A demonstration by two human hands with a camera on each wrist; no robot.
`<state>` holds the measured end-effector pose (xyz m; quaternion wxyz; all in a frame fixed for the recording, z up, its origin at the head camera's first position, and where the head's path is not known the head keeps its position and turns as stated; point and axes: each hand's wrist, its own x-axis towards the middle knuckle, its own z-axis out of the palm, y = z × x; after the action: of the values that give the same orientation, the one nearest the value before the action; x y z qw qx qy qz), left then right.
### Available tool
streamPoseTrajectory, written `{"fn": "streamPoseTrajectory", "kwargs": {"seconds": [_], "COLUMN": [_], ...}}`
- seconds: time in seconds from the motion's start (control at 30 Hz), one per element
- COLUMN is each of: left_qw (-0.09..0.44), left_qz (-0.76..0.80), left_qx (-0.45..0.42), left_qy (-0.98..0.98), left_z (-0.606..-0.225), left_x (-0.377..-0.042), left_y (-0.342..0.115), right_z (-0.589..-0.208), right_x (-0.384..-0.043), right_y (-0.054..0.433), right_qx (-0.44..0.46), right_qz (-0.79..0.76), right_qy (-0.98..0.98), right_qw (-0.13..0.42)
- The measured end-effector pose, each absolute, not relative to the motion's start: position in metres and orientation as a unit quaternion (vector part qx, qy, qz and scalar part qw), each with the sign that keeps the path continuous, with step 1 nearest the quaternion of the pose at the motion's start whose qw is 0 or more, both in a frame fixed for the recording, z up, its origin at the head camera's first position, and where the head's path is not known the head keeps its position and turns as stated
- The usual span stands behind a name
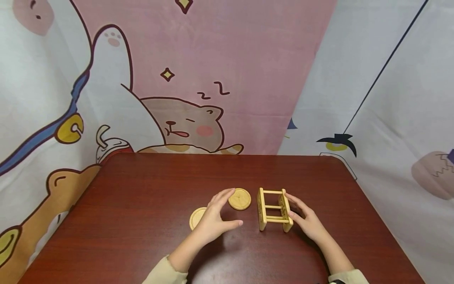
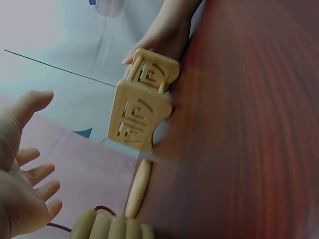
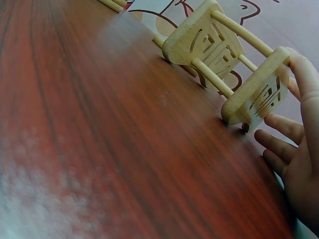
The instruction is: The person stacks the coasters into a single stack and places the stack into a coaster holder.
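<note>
A wooden coaster rack, two carved side panels joined by rods, stands on the table. The fingertips of my right hand rest against its right panel, as the right wrist view also shows. To the rack's left, my left hand hovers with thumb and fingers spread and nothing between them; in the left wrist view its palm shows bare. Just past its fingertips lies a round wooden coaster. Partly hidden behind that hand is a coaster stack, whose several edges show in the left wrist view.
The dark red-brown wooden table has rounded far corners. Behind it and along both sides hangs a cloth printed with cartoon animals.
</note>
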<state>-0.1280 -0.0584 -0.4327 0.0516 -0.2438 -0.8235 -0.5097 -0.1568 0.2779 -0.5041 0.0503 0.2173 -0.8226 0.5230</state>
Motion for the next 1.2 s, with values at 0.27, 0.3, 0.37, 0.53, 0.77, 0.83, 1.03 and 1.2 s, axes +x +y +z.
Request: {"fn": "streamPoseTrajectory", "kwargs": {"seconds": [0.27, 0.3, 0.37, 0.53, 0.77, 0.83, 1.03, 1.2], "left_qw": [0.058, 0.062, 0.069, 0.09, 0.121, 0.125, 0.131, 0.15], "left_qz": [-0.533, -0.534, -0.536, -0.538, -0.549, -0.553, -0.557, -0.554], "left_qx": [-0.222, -0.218, -0.207, -0.172, -0.114, -0.104, -0.071, -0.043], "left_qy": [-0.814, -0.815, -0.816, -0.82, -0.819, -0.817, -0.817, -0.818], "left_z": [-0.442, -0.444, -0.446, -0.453, -0.461, -0.464, -0.474, -0.482], "left_x": [-0.131, -0.132, -0.133, -0.136, -0.143, -0.145, -0.151, -0.154], "left_y": [-0.037, -0.034, -0.029, -0.017, -0.004, -0.002, 0.004, 0.007], "right_z": [-0.506, -0.506, -0.506, -0.504, -0.5, -0.499, -0.498, -0.499], "right_x": [-0.157, -0.157, -0.158, -0.158, -0.155, -0.155, -0.155, -0.154], "right_y": [0.278, 0.279, 0.279, 0.278, 0.276, 0.275, 0.275, 0.275], "right_qx": [0.22, 0.22, 0.223, 0.241, 0.237, 0.235, 0.237, 0.236], "right_qz": [0.524, 0.525, 0.527, 0.529, 0.528, 0.531, 0.533, 0.535], "right_qy": [-0.821, -0.821, -0.819, -0.813, -0.814, -0.813, -0.81, -0.81], "right_qw": [0.053, 0.052, 0.051, 0.049, 0.05, 0.051, 0.052, 0.053]}}
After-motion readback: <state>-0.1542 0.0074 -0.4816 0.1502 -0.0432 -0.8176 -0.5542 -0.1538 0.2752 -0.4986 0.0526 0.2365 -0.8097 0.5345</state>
